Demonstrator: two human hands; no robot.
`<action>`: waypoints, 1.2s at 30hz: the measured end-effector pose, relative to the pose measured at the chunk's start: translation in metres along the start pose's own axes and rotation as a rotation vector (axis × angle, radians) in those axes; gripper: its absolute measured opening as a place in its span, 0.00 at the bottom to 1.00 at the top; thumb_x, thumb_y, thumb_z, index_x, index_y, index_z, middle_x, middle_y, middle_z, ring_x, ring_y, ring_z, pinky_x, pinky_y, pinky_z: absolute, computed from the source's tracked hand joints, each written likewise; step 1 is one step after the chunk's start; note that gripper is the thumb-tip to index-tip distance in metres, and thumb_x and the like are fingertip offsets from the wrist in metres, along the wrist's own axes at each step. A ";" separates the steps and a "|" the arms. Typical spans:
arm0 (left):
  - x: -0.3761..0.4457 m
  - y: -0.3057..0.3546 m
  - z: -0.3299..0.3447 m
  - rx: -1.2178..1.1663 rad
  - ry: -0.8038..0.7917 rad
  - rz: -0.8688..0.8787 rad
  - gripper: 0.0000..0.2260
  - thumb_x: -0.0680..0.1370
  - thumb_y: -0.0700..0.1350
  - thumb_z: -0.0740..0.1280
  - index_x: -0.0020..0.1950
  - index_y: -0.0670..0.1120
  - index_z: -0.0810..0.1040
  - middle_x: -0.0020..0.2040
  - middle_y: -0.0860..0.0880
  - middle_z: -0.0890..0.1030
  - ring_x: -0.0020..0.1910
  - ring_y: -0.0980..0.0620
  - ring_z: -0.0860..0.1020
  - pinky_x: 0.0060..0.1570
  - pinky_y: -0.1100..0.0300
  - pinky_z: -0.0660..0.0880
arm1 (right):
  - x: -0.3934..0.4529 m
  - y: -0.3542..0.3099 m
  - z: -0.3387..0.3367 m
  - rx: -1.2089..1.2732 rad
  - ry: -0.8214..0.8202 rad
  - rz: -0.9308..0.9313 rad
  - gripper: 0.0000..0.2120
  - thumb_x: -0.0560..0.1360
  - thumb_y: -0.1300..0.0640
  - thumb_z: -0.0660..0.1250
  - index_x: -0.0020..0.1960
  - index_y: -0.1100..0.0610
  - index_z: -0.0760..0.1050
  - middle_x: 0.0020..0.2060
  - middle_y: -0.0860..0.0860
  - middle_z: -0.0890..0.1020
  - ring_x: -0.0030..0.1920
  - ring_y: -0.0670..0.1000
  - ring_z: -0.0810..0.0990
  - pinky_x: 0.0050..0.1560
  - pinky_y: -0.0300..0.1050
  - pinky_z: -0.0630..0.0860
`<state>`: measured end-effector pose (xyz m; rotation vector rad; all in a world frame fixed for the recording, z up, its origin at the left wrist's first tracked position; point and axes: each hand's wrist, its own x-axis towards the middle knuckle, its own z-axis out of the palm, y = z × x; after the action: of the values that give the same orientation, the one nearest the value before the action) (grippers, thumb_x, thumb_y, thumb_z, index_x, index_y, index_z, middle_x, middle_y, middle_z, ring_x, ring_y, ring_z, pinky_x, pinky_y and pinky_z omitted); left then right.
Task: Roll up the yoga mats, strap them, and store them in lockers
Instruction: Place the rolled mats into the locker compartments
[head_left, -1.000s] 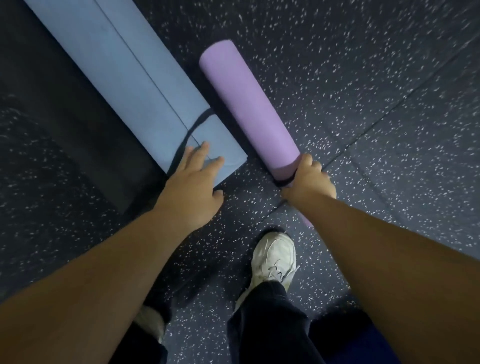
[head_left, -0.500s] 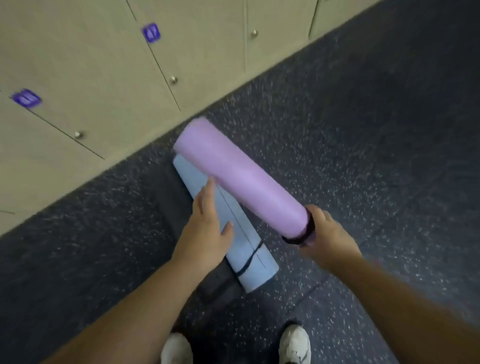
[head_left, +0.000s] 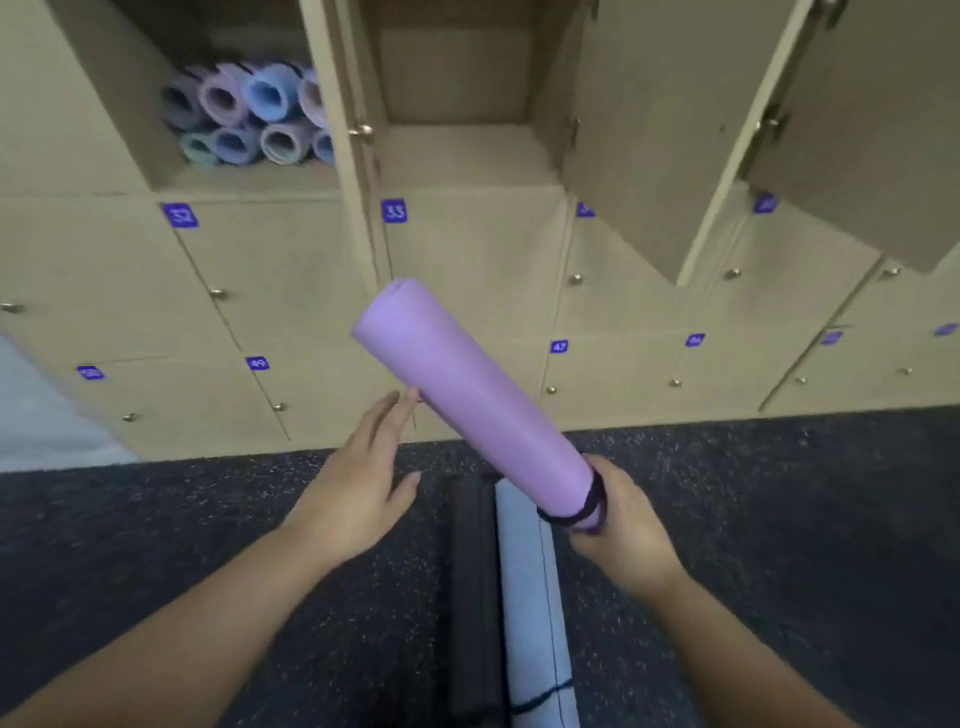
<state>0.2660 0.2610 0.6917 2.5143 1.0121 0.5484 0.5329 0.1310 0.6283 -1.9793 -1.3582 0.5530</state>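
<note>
The locker wall (head_left: 291, 291) stands ahead of and above both hands, with numbered doors and small round knobs. The open empty locker (head_left: 457, 104) lies up and straight ahead of the right hand's grip, with its door (head_left: 639, 156) swung out to the right; the open locker (head_left: 171, 171) up and to the left already holds a stack of rolled mats (head_left: 249, 114), ends facing out. The speckled floor (head_left: 156, 545) runs below the hands. On it, directly beneath and between the two hands, lie a dark rolled mat (head_left: 470, 597) and, touching it on the right, a pale blue mat (head_left: 530, 597) with a dark strap across its near end. The purple rolled mat (head_left: 467, 395) is off the floor, tilted up and away to the left from the right hand (head_left: 623, 525). That hand's grip is curled round the mat's near end, at the black strap (head_left: 592, 499). The left hand (head_left: 358, 483) is spread, fingers straight, fingertips (head_left: 408, 397) just touching or nearly touching the roll's underside; which cannot be told. Probable step: carrying the strapped mat to the empty locker. Risks: held by one end only, the far end may sag or swing and strike the open door or locker edge; only one strap is visible, so the free end may loosen; the mats underfoot are a trip hazard.
</note>
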 end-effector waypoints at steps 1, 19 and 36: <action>-0.008 -0.004 -0.015 -0.004 0.034 -0.023 0.39 0.78 0.44 0.65 0.75 0.58 0.38 0.78 0.47 0.52 0.74 0.47 0.61 0.70 0.57 0.61 | 0.005 -0.018 0.003 0.009 -0.013 -0.049 0.31 0.62 0.63 0.71 0.62 0.47 0.72 0.53 0.41 0.79 0.53 0.43 0.78 0.50 0.35 0.74; -0.008 -0.203 -0.221 -0.033 0.149 -0.144 0.29 0.79 0.45 0.63 0.77 0.54 0.55 0.72 0.57 0.62 0.70 0.57 0.63 0.65 0.69 0.58 | 0.145 -0.296 0.147 0.129 -0.011 -0.214 0.30 0.65 0.51 0.74 0.63 0.44 0.68 0.53 0.38 0.78 0.52 0.41 0.78 0.49 0.37 0.75; 0.122 -0.312 -0.281 -0.060 0.098 -0.073 0.23 0.80 0.46 0.63 0.74 0.53 0.63 0.75 0.53 0.58 0.71 0.58 0.63 0.65 0.71 0.58 | 0.318 -0.426 0.186 0.198 0.026 -0.090 0.26 0.65 0.50 0.75 0.58 0.42 0.66 0.50 0.38 0.77 0.50 0.45 0.79 0.44 0.41 0.73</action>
<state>0.0341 0.6127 0.8098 2.4084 1.1019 0.6749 0.2504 0.5802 0.8161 -1.7525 -1.3169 0.5938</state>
